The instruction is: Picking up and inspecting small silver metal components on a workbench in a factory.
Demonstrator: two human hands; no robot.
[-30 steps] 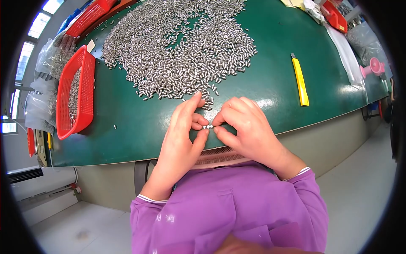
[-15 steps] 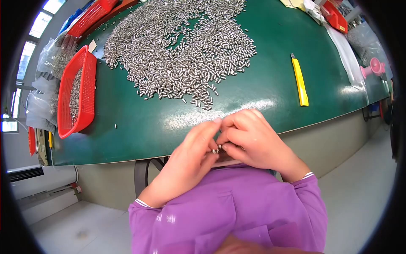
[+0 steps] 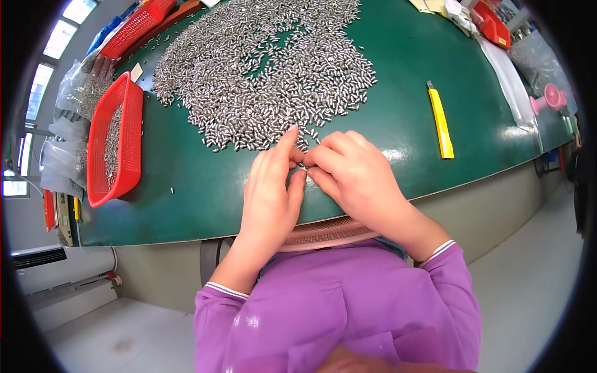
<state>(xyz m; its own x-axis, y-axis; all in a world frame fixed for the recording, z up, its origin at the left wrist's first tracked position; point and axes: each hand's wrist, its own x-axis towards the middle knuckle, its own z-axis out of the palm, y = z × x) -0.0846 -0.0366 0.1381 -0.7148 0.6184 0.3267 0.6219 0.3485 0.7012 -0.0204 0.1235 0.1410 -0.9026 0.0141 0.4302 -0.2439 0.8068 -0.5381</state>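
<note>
A wide pile of small silvery metal parts [image 3: 267, 81], bullet-shaped with pointed ends, covers the middle of the green table [image 3: 398, 118]. My left hand [image 3: 268, 189] and my right hand [image 3: 356, 173] meet at the pile's near edge, fingertips almost touching. Between them a small glint of metal shows, mostly hidden by the fingers. My left index finger reaches forward over the nearest parts, while thumb and another finger bend in toward the right hand. Thumb and index of my right hand are pinched together at the same spot.
A red plastic basket [image 3: 132, 161] with more metal parts stands at left, clear bags [image 3: 67, 155] beside it. A yellow utility knife [image 3: 440, 123] lies at right. Below the table's front edge, against my lap, is a pink perforated basket [image 3: 329, 234]. A pink object [image 3: 550, 98] is far right.
Both hands have moved forward and slightly left, from above the lap at the table's edge to the near side of the pile. The pink basket shows more now.
</note>
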